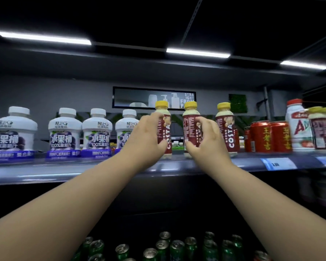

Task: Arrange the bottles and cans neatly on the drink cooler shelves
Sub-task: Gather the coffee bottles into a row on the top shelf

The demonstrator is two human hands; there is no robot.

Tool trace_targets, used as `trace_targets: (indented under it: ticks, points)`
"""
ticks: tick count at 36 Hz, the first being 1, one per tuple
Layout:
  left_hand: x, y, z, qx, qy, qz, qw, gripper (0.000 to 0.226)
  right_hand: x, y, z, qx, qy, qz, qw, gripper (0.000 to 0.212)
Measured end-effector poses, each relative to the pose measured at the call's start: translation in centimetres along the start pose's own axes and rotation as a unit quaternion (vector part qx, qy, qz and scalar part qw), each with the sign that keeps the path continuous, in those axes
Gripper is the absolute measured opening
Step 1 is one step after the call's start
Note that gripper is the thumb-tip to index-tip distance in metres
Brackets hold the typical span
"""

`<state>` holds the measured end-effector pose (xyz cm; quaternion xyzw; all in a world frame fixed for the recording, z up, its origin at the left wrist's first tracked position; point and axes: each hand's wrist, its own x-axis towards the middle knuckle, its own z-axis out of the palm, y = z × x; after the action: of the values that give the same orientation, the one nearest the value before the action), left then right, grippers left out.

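Observation:
Three dark-red Costa bottles with yellow caps stand upright on the upper cooler shelf [205, 163]. My left hand [146, 137] wraps around the leftmost Costa bottle [165, 129]. The middle Costa bottle [190, 125] is gripped by my right hand [205, 140]. A third Costa bottle [226, 129] stands free just right of my right hand. Both held bottles rest on or just above the shelf; contact is hidden by my hands.
Several white juice bottles [65, 129] line the shelf at left. Red cans [263, 136], a white bottle with a red cap [297, 125] and more Costa bottles [322, 127] stand at right. Green cans [177, 249] fill a lower shelf. A blue price tag [277, 163] hangs on the shelf edge.

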<state>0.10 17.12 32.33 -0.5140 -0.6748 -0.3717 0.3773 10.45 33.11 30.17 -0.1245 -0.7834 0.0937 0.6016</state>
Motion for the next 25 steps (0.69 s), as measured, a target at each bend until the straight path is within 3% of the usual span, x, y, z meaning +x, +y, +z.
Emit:
trace_targets:
  ticks: [8,15,19,25]
  points:
    - [2.8,1.1,5.0,-0.002,0.007,-0.176,0.984,0.095,2.5,2.3,0.2,0.047,-0.132,0.06,0.988,0.09]
    - [2.9,0.7,6.8,-0.063,0.043,-0.2,0.977,0.082,2.7,3.6,1.7,0.102,-0.106,0.066,0.987,0.102]
    - [2.6,0.6,6.7,-0.071,0.019,-0.204,0.976,0.065,2.8,4.1,1.6,0.131,-0.13,0.055,0.981,0.095]
    - [2.0,1.0,6.6,-0.03,-0.005,-0.188,0.982,0.078,2.5,4.5,1.1,0.138,-0.147,0.04,0.979,0.092]
